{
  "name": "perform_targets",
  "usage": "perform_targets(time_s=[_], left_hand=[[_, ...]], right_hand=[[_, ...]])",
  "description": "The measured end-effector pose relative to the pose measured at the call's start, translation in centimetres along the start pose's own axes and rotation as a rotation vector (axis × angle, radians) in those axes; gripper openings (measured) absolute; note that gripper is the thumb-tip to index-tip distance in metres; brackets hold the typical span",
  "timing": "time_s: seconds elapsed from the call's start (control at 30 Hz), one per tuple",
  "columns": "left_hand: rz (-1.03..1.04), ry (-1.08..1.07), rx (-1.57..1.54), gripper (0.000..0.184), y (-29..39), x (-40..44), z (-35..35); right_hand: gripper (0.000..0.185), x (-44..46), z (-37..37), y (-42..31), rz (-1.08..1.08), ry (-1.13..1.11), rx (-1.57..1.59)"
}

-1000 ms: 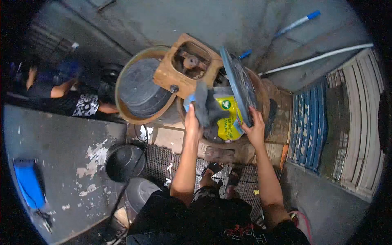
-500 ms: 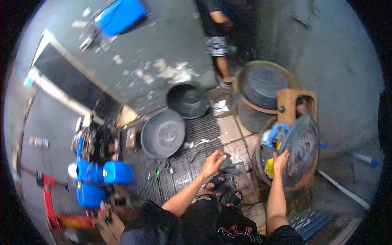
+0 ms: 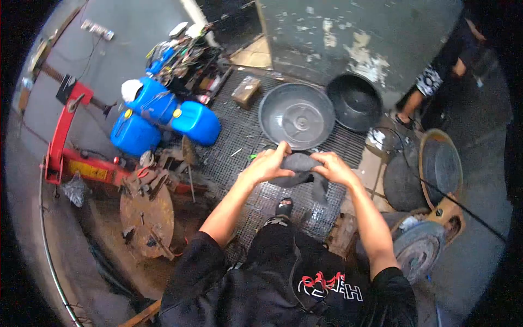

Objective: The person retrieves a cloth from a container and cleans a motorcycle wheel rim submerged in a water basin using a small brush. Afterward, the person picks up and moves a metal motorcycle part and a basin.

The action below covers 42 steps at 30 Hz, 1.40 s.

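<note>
Two bare hands: left hand [image 3: 266, 165] and right hand [image 3: 336, 169], each with thumb and fingers pinching one end of the same bundle.
Dark grey cloth [image 3: 300, 162]: one soft bundle, stretched between the hands in front of the body, above the floor; one part hangs below the right hand; whether it is one piece or more, I cannot tell.
Basins: two, side by side beyond the hands; one wide round grey plastic basin [image 3: 297, 120] and, to its right, one round black plastic basin [image 3: 354, 101].
Small brown block [image 3: 246, 91]: one, left of the grey basin.
Jerrycans: three blue plastic jerrycans [image 3: 199, 124], clustered at left, with two yellow caps [image 3: 177, 113] visible.
Red metal frame [image 3: 65, 128]: one, left of the jerrycans.
Rust-brown round metal plate [image 3: 146, 220]: one, at lower left, scrap pieces on it; their number is unclear.
Right side: one dark barrel [image 3: 403, 182] with a tan rim, one tan casing [image 3: 452, 215] with an opening, and one round grey disc [image 3: 419, 250], tilted beside the casing.
Floor: black ribbed matting [image 3: 237, 139], with one foot in a dark sandal [image 3: 284, 206] showing.
Co-worker: one person at upper right, in black-and-white patterned shorts [image 3: 429, 80].
</note>
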<state>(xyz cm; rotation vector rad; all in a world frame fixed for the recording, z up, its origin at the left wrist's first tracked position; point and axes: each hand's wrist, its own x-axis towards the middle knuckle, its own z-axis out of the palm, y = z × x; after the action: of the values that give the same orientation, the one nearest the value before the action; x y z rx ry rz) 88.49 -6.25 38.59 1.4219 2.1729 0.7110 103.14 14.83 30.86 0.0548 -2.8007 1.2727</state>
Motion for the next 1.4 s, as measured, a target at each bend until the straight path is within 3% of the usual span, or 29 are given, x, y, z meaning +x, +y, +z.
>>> perform_targets(time_s=[0.1,0.13,0.2,0.27,0.33,0.4,0.47,0.6,0.73,0.77,0.87,0.93,1.0,1.13,1.17,1.2,1.23,1.27,1.33,1.4], left_hand=[[-0.037,0.025,0.095,0.044,-5.7,-1.6,-5.9],[0.011,0.118,0.129,0.036,-7.5,-2.2,-7.6],[0.177,0.341,0.209,0.029,-10.2,-3.0,-11.0],[0.16,0.471,0.139,0.028,-12.4,-3.5,-14.3],[0.088,0.565,0.118,0.024,-13.6,-4.1,-17.7],[0.03,0.693,0.114,0.02,-15.0,-4.7,-20.6],[-0.076,0.668,0.156,0.019,-15.2,-5.9,-23.8],[-0.132,0.685,0.299,0.037,-15.2,-7.5,-29.5],[-0.176,0.663,0.464,0.034,-15.4,-10.6,-35.3],[-0.201,0.668,0.481,0.031,-15.9,-11.8,-36.5],[-0.356,0.655,0.45,0.025,-18.8,-14.8,-39.1],[-0.469,0.654,0.447,0.019,-18.8,-15.9,-40.8],[-0.436,0.697,0.526,0.018,-21.1,-17.5,-42.3],[-0.38,1.255,0.954,0.012,-22.3,-20.0,-41.4],[-0.444,1.193,1.091,0.008,-27.3,-21.0,-39.2],[-1.038,0.715,0.989,0.012,-32.5,-20.6,-36.0],[-0.783,0.504,0.514,0.013,-39.3,-24.0,-30.7],[-0.695,0.282,0.433,0.014,-41.6,-26.9,-28.6],[-0.721,0.71,0.329,0.02,-41.8,-31.4,-32.2],[-0.68,0.874,0.404,0.021,-40.6,-34.0,-37.1]], right_hand=[[0.035,8.9,-2.9,-6.7,-0.109,-0.075,-0.023],[0.033,11.6,-3.2,-7.8,-0.046,-0.121,-0.085],[0.034,16.4,-3.4,-9.2,-0.169,-0.102,-0.13],[0.032,21.0,-3.6,-10.2,-0.222,-0.063,-0.213],[0.022,25.0,-4.8,-12.8,-0.113,-0.072,-0.25],[0.019,29.4,-5.5,-14.0,-0.327,-0.039,-0.297],[0.022,34.0,-5.3,-14.1,-0.635,0.086,-0.282],[0.024,40.9,-6.0,-18.7,-0.497,-0.032,-0.09],[0.029,47.4,-5.9,-21.8,-0.628,-0.191,0.129],[0.032,48.6,-6.4,-22.7,-0.574,-0.308,0.129],[0.027,53.1,-6.1,-24.2,-0.744,-0.37,-0.001],[0.026,56.8,-4.6,-24.4,-0.866,-0.336,-0.106],[0.025,60.4,-2.3,-25.1,-0.963,-0.219,-0.24],[0.021,59.7,4.8,-28.3,-1.001,0.337,-0.221],[0.015,60.8,8.4,-27.5,-0.95,0.233,-0.385],[0.01,62.2,13.7,-25.3,-0.888,0.114,-0.548],[0.008,63.1,19.5,-21.8,-0.925,-0.101,-0.654],[0.007,63.5,23.5,-19.7,-0.958,-0.309,-0.756],[0.008,64.3,24.4,-22.4,-0.984,-0.26,-0.464],[0.008,68.4,29.5,-23.0,-0.848,-0.276,-0.421]])
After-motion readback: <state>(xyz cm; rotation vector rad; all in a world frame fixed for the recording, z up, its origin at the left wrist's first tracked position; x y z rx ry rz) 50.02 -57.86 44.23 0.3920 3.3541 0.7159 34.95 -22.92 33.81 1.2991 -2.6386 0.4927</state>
